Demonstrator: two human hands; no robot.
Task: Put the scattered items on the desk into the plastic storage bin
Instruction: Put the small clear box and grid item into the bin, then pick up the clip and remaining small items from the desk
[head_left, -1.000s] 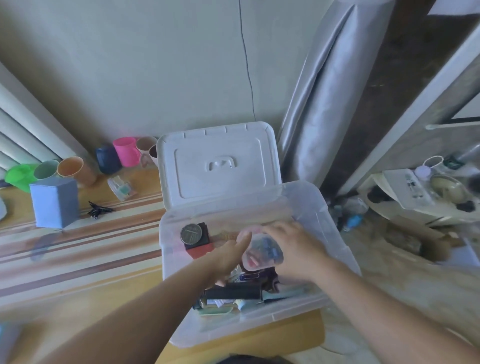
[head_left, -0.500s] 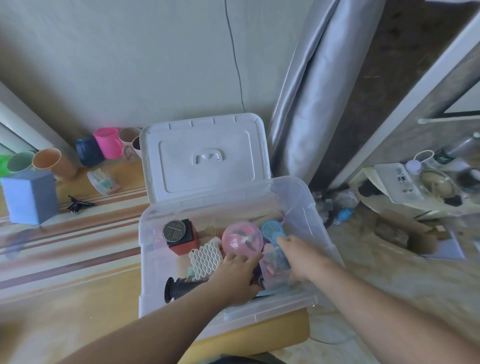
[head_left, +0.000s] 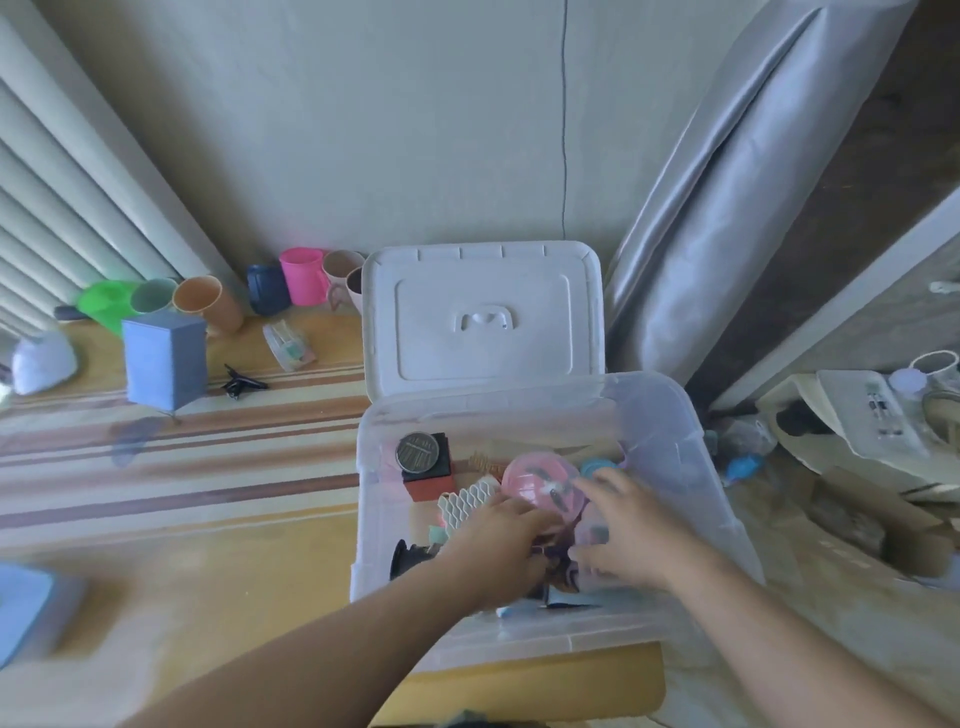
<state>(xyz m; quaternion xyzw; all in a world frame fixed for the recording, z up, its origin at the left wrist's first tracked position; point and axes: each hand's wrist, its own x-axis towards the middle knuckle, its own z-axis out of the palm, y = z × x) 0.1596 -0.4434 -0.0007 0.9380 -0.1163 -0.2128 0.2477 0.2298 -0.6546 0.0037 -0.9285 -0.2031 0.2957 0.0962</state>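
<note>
Both hands inside the storage bin

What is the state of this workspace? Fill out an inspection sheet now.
Surface: striped wooden desk.
Job's things: clear plastic storage bin open, white lid propped behind; round pink case, white honeycomb piece inside.
Clutter: blue box, black hair clip, row of coloured cups on desk.
Grip: left hand and right hand inside bin; holds unclear.
Cables: nothing seen.
Surroundings: grey curtain, wall.
</note>
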